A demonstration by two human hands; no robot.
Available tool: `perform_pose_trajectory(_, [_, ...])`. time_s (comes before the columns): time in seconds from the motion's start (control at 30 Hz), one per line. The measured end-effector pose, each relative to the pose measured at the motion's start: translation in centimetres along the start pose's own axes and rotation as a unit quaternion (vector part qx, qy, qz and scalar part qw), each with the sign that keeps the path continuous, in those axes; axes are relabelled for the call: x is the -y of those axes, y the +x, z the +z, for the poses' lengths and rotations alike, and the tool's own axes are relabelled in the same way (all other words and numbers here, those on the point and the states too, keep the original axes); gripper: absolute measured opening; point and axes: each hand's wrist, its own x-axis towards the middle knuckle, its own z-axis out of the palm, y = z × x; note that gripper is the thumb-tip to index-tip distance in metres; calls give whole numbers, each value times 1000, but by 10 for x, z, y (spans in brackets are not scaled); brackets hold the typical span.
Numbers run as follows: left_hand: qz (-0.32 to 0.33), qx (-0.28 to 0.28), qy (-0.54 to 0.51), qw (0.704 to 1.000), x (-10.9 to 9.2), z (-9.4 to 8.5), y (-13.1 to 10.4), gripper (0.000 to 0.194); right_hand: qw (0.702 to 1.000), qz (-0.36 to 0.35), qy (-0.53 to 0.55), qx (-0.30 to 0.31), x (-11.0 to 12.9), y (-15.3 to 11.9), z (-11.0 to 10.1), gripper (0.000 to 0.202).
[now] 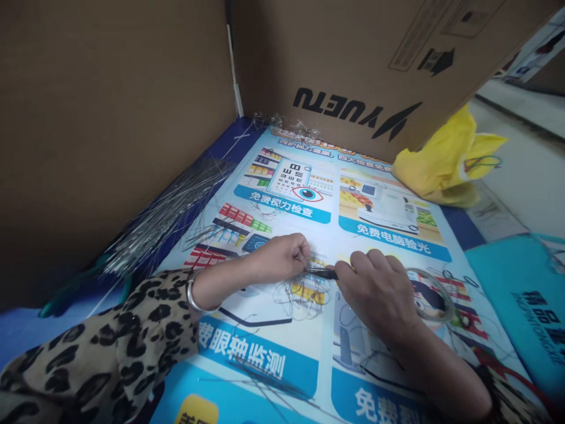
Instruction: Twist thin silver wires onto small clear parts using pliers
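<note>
In the head view my right hand [373, 288] is closed round a pair of small dark pliers [324, 273], whose jaws point left. Opposite it, my left hand [286, 257] is closed in a pinch right at the jaw tips, apparently on thin wire; the fingers hide the exact grip. A loose tangle of thin looped wire [304, 297] spreads just below the two hands, over the printed poster [326, 353]. Part of the pliers' handles is hidden inside my right fist.
Cardboard panels [344, 53] wall the left and back. A bundle of straight wires [168, 206] lies at left, cut lengths [269, 377] in front. Small wire pieces [295, 126] sit at the back. At right are a yellow bag [441, 159], a tape roll [445, 294] and a teal bag [512, 282].
</note>
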Motion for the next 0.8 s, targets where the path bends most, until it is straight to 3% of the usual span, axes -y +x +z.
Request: perform_pose_trajectory(0.8, [-11, 8, 0, 1000, -3, -1, -1, 12, 996, 29, 51, 70, 5, -2, -3, 14])
